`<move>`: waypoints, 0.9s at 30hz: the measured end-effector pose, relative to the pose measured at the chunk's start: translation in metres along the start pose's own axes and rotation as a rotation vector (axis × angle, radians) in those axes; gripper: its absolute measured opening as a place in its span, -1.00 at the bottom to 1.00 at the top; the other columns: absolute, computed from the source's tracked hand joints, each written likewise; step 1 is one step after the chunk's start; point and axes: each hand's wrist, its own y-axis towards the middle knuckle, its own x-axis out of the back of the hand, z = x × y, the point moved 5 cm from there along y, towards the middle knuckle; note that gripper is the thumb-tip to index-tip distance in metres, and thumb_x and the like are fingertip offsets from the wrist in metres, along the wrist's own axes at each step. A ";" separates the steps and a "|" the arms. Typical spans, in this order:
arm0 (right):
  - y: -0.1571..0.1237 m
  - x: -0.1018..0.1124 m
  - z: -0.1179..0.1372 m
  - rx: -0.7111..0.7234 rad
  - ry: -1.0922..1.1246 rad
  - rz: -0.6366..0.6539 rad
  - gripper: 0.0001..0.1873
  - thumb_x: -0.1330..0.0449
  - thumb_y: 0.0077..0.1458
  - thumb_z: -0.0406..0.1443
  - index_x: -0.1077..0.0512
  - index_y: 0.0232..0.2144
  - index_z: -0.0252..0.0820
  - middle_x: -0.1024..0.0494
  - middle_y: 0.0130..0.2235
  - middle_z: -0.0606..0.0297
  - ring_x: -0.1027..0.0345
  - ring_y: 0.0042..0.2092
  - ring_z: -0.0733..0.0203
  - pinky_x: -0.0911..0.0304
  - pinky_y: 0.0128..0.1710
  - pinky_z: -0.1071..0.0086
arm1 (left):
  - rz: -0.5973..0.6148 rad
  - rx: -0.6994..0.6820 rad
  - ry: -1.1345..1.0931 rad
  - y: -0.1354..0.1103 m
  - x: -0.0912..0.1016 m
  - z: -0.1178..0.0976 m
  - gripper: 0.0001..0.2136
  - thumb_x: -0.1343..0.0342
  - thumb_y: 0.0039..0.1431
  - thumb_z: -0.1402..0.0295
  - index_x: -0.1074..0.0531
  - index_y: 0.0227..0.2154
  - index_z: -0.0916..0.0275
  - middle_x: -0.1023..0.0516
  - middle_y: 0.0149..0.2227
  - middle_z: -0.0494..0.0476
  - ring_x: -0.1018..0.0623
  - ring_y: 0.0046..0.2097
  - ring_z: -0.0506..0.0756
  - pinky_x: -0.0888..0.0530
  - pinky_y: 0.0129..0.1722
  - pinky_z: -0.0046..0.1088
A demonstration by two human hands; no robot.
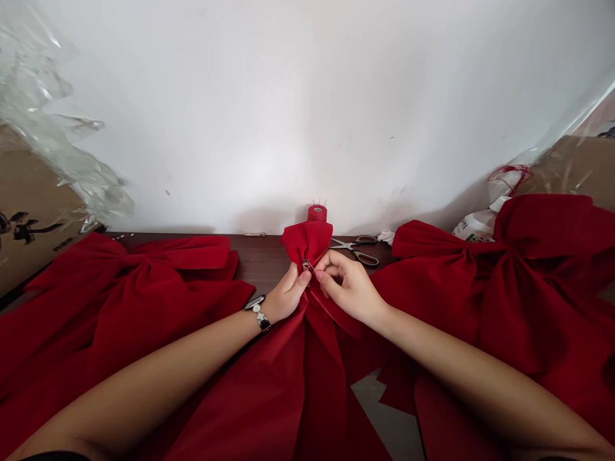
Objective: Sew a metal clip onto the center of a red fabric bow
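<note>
A red fabric bow [307,238] stands end-up in front of me, its long tails hanging over the table's front edge. My left hand [286,296], wearing a watch and bracelet, is closed round its gathered middle. Beside the left thumb, a small metal clip [306,263] lies against the gathers. My right hand [350,285] is closed in a pinch just right of the clip, on a thin shiny needle [312,267] that is partly hidden by the fingers. Behind the bow is a spool of red thread [317,212] with several needles standing in its top.
Black-handled scissors [361,248] lie right of the bow. Finished-looking red bows [168,256] spread over the left side, and another red bow [542,230] over the right. A small metal piece [254,234] rests by the white wall [288,115]. Cardboard boxes with clear plastic flank the table.
</note>
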 end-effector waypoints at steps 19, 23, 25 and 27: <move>-0.007 -0.009 0.002 -0.067 0.086 -0.024 -0.84 -0.06 0.13 -0.23 -0.24 -0.41 -0.21 -0.30 -0.60 0.45 -0.07 -0.59 0.42 -0.01 -0.55 0.54 | -0.015 -0.097 0.011 -0.001 -0.003 -0.007 -0.42 0.13 0.25 -0.07 -0.21 0.18 0.24 -0.42 0.11 0.28 -0.35 0.18 0.22 -0.18 0.25 -0.19; -0.009 -0.011 0.002 -0.076 0.081 -0.031 -0.85 -0.05 0.13 -0.24 -0.21 -0.41 -0.19 -0.30 -0.61 0.46 -0.06 -0.59 0.41 -0.01 -0.55 0.54 | -0.007 -0.110 0.033 -0.002 -0.003 -0.007 -0.42 0.17 0.27 -0.07 -0.23 0.18 0.23 -0.43 0.11 0.26 -0.36 0.17 0.22 -0.21 0.24 -0.20; -0.009 -0.011 0.002 -0.082 0.078 -0.030 -0.86 -0.05 0.14 -0.25 -0.20 -0.41 -0.19 -0.31 -0.60 0.46 -0.07 -0.59 0.41 -0.01 -0.55 0.54 | -0.006 -0.105 0.048 -0.003 -0.003 -0.005 -0.41 0.19 0.27 -0.08 -0.23 0.18 0.23 -0.43 0.11 0.26 -0.37 0.15 0.23 -0.22 0.23 -0.19; -0.009 -0.011 0.002 -0.084 0.073 -0.031 -0.87 -0.04 0.14 -0.25 -0.21 -0.40 -0.19 -0.31 -0.60 0.46 -0.07 -0.59 0.42 -0.02 -0.54 0.54 | -0.005 -0.099 0.057 -0.004 -0.003 -0.005 -0.40 0.20 0.27 -0.09 -0.23 0.18 0.22 -0.42 0.11 0.26 -0.38 0.15 0.23 -0.22 0.23 -0.17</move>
